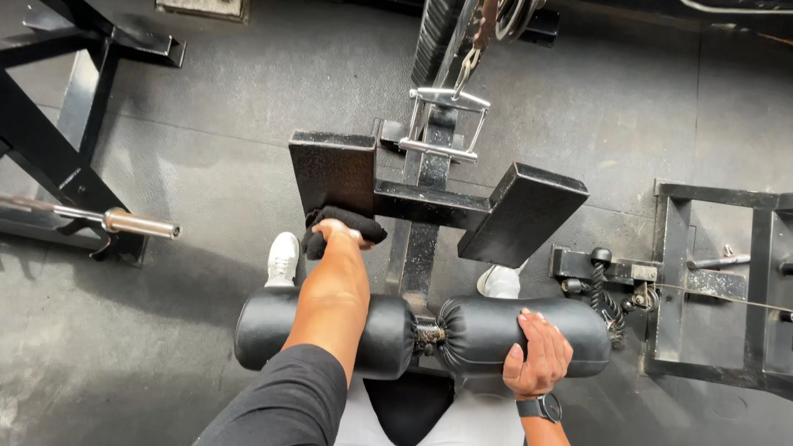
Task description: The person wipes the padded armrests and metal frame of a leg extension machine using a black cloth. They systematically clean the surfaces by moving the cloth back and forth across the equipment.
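Both hands are busy: I see my left hand [340,235] clamped on a small black crumpled cloth [340,227], pressing it against the lower edge of the left black flat metal footplate [333,172], while my right hand [538,353] wraps over the right black padded vinyl roller [496,332]. I judge the cloth light, soft and limp, best bunched in the palm. Beyond hang the chrome cable handle [446,124], the right black footplate [522,213] and grey rubber floor [215,107].
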